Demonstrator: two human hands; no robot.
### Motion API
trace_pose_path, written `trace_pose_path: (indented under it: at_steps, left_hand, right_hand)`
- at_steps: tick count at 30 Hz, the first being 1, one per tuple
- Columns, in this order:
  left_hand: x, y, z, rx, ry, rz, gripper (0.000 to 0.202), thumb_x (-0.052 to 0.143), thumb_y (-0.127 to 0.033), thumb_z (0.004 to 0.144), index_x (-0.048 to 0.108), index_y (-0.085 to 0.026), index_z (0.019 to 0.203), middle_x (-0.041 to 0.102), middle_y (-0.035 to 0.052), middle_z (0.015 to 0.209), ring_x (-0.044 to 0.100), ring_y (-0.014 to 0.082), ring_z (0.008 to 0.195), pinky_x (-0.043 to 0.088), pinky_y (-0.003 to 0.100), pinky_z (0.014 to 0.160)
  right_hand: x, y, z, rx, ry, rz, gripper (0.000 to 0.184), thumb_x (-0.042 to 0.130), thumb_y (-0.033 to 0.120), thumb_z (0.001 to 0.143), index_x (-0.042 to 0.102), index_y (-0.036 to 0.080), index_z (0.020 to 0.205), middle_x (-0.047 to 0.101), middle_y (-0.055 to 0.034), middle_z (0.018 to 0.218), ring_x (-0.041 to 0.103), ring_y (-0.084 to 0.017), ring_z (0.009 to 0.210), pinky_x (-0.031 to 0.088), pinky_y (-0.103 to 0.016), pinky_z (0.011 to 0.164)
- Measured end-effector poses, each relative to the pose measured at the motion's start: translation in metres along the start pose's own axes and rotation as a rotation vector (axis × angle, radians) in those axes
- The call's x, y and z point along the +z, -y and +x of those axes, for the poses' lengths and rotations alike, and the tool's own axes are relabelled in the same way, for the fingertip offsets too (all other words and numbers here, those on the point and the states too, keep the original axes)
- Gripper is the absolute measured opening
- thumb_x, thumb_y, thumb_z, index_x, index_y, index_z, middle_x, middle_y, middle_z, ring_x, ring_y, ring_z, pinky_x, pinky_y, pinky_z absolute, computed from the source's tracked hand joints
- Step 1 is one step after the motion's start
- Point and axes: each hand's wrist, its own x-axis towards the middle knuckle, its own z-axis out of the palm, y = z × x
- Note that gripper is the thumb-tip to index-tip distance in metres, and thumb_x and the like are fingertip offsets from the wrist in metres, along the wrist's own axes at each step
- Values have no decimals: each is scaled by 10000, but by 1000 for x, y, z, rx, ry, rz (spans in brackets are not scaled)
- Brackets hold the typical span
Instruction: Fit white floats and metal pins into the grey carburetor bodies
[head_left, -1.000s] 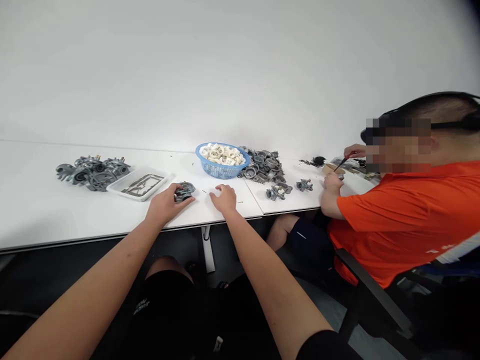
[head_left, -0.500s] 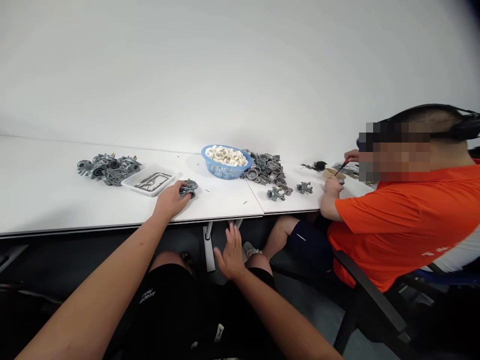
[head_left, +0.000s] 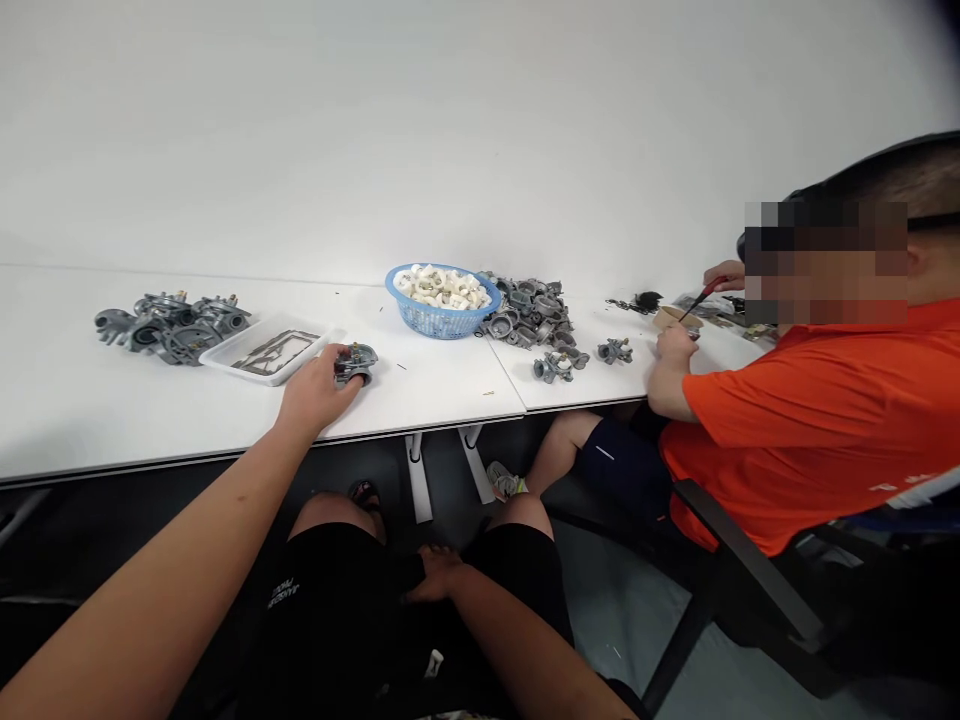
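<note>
My left hand (head_left: 311,388) is closed around a grey metal carburetor (head_left: 361,362) at the table's front part, just right of a white plastic tray (head_left: 279,376). Thin dark gaskets (head_left: 277,350) lie in that tray. My right hand (head_left: 437,573) lies on my black shorts below the table edge, its fingers apart and nothing seen in it. Left of the tray, several more carburetors (head_left: 180,330) with brass fittings are heaped together.
A blue basket (head_left: 442,323) of white plastic parts stands at the back, beside a heap of grey metal bowls (head_left: 529,315). Two carburetor bodies (head_left: 553,367) sit right of the table seam. A co-worker in an orange shirt (head_left: 817,410) holds a red-handled screwdriver (head_left: 705,292).
My right hand has dropped from in front of the table edge onto my lap. My left hand stays on the carburetor. The view has shifted slightly.
</note>
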Motion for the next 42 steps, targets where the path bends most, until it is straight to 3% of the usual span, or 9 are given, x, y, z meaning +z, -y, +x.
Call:
trace_pose_path:
  at_steps: [3, 5, 9, 11, 15, 20, 25, 33, 42]
  left_hand:
    - [1, 2, 1, -33, 2, 2, 721, 562, -504, 884, 433, -244, 1543, 747, 156, 1143, 699, 420, 1094, 546, 483, 871]
    - [2, 3, 2, -50, 8, -3, 741, 559, -510, 885, 420, -246, 1563, 751, 160, 1148, 697, 432, 1103, 547, 495, 876]
    - [5, 3, 5, -63, 12, -27, 711, 568, -505, 881, 453, -253, 1535, 755, 155, 1147, 694, 432, 1118, 547, 499, 893]
    - [5, 3, 6, -68, 18, -39, 711, 576, -505, 875, 457, -258, 1531, 764, 148, 1108, 709, 426, 1079, 553, 495, 869]
    - [3, 2, 6, -71, 35, -56, 721, 580, -522, 869, 452, -273, 1533, 774, 127, 1070, 730, 401, 1014, 560, 469, 831]
    - [5, 3, 7, -92, 49, -62, 720, 572, -538, 864, 428, -316, 1534, 777, 98, 1094, 727, 393, 1040, 552, 452, 835]
    - [4, 3, 7, -107, 63, -70, 721, 571, -541, 854, 427, -336, 1530, 774, 79, 1085, 727, 381, 1018, 545, 434, 817]
    - [1, 3, 5, -97, 59, -103, 726, 579, -541, 849, 447, -317, 1526, 768, 76, 1060, 727, 353, 999, 540, 407, 812]
    - [4, 7, 6, -100, 59, -164, 714, 605, -533, 839, 463, -337, 1510, 756, 77, 1094, 719, 348, 1030, 538, 421, 849]
  right_hand:
    - [-29, 4, -13, -39, -252, 38, 542, 840, 457, 681, 749, 211, 1156, 763, -130, 1141, 727, -349, 1109, 579, -468, 979]
    - [-64, 1, -25, -40, -497, 50, 402, 544, 356, 952, 666, 214, 1308, 683, -148, 1336, 625, -288, 1309, 474, -465, 1141]
    - [-153, -5, -38, -32, -902, 21, 575, 334, 342, 1028, 411, 95, 1542, 339, -210, 1660, 177, -315, 1612, 156, -605, 1294]
    - [-190, 2, -36, -182, -1086, -74, 568, 366, 381, 1037, 442, 125, 1537, 413, -171, 1634, 203, -326, 1603, 131, -626, 1289]
    - [-228, 25, -31, -204, -860, -241, 571, 343, 443, 1070, 463, 151, 1545, 437, -133, 1633, 319, -327, 1554, 67, -635, 1285]
    - [-261, 40, -21, -143, -555, -261, 708, 259, 590, 1062, 335, 173, 1628, 290, -94, 1710, 204, -294, 1606, 19, -612, 1295]
    - [-296, 57, 23, -133, -381, -250, 841, 203, 730, 1005, 263, 208, 1662, 179, -53, 1741, 133, -309, 1627, 49, -616, 1295]
    - [-308, 83, 57, -75, -391, -229, 948, 176, 810, 958, 96, 212, 1689, -108, -37, 1751, -104, -276, 1632, -15, -519, 1310]
    - [-296, 74, 39, -33, -406, -238, 935, 221, 770, 975, 182, 154, 1677, 20, -70, 1759, -43, -272, 1639, -1, -497, 1314]
